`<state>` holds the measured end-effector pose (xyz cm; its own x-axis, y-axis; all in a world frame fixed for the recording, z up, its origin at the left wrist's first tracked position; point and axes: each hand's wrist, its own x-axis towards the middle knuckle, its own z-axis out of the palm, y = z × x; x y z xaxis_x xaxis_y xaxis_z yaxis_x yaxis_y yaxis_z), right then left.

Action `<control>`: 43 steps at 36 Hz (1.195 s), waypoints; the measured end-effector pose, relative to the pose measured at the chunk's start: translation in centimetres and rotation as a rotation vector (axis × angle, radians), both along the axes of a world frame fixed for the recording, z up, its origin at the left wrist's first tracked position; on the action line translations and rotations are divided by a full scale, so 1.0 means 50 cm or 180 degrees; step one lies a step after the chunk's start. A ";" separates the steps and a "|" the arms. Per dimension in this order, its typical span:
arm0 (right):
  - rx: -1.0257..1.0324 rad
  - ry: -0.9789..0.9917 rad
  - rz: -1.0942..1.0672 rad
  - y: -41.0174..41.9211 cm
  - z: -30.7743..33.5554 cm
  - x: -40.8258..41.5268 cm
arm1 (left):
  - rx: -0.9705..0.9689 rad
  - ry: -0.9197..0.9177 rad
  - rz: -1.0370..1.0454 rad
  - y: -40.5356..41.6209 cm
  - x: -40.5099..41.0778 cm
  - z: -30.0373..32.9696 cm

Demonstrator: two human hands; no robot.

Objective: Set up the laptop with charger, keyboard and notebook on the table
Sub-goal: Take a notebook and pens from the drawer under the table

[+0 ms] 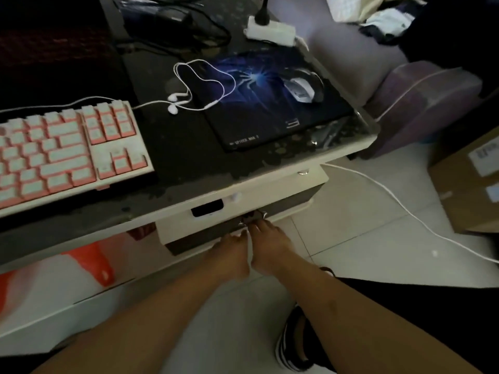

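A pink and white keyboard [62,152] lies on the dark table top [183,157] at the left, with its white cable running off behind it. A black power adapter [172,14] with dark cables sits at the far end of the table. Both my arms reach down below the table's front edge. My left hand [231,251] and my right hand [267,238] are side by side, fingertips against the dark panel [291,203] under the cream drawer [270,190]. Small shiny pieces [252,218] show at my fingertips. What the fingers hold is too blurred to tell. No laptop or notebook is in view.
A dark mouse pad [270,112] carries a white mouse [299,89]. White earphones [186,87] lie beside it, and a white power strip [270,29] sits behind. A white cable [405,209] crosses the tiled floor. Cardboard boxes [469,184] stand at the right. My striped shoe [294,344] is below.
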<state>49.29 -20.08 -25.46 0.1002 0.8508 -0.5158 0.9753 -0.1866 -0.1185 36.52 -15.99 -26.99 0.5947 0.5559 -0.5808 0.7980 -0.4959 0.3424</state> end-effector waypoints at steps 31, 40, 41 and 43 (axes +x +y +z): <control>-0.0687 0.0052 -0.1516 -0.054 0.106 0.025 | -0.1072 -0.1115 0.1568 -0.117 -0.031 0.069; -0.0916 0.0399 -0.2869 -0.060 0.000 0.047 | -0.2598 -0.1175 0.3005 -0.103 0.002 -0.028; -0.0810 0.0410 -0.3082 -0.062 -0.002 0.047 | -0.2664 -0.1268 0.3082 -0.105 0.006 -0.038; -0.0702 0.0553 -0.3324 -0.069 -0.017 0.058 | -0.2780 -0.1497 0.3194 -0.108 0.010 -0.038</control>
